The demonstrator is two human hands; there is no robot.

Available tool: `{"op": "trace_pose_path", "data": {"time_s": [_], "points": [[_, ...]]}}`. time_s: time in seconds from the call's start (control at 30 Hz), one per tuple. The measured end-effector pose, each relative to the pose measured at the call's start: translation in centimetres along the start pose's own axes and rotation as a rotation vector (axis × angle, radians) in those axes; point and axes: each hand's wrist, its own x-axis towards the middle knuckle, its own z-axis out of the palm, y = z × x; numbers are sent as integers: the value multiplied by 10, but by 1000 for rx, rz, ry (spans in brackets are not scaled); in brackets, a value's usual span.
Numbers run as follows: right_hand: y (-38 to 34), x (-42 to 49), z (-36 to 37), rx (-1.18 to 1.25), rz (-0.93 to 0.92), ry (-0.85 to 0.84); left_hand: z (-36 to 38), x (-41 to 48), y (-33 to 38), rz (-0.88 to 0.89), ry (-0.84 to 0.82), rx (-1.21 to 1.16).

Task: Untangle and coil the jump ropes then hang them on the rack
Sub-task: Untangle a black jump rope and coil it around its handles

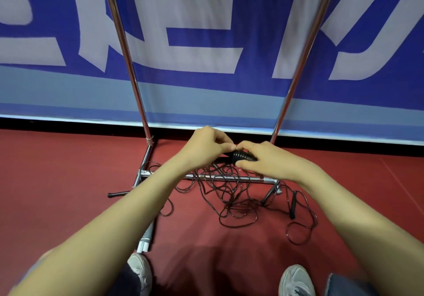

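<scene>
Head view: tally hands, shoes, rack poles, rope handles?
Hands: 2, left hand, right hand
Shoes: 2, left shoe, right shoe
Rack poles: 2, left pole, right pole
Rope handles seen: 3, held handle, left floor handle, right floor handle
Total: 9

Rack (129,66): both uprights run off the top edge, so the top is out of frame. On the ribbed black handle (239,155), both ends are covered by the left hand (206,145) and right hand (266,160). Rope tangle (229,194): strands too thin and crossed to count, possibly two ropes. The left forearm (137,204) hides part of the base bar (229,177).
</scene>
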Motion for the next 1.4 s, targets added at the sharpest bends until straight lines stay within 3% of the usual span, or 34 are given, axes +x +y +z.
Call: {"op": "trace_pose_path", "data": {"time_s": [0.1,0.23,0.4,0.6,0.77,0.97,1.27,1.4], "points": [[4,6,0,-110,7,184,2,-3,2,-22,15,-124],[7,7,-5,-121,4,383,9,-7,7,-84,34,-562],[9,7,-12,-126,36,520,13,-8,8,-106,20,-530],[2,5,-10,-85,30,620,6,-7,7,-302,-40,-870],[-1,4,-15,358,7,652,6,-8,10,-149,-36,-772],[-9,-4,-22,850,-103,517,2,-5,3,-147,-27,-674],[-9,-10,-29,986,-137,515,2,-4,-4,-24,-147,-625],[-6,-12,-30,1063,-189,391,-1,-4,-8,-42,-150,-542]]}}
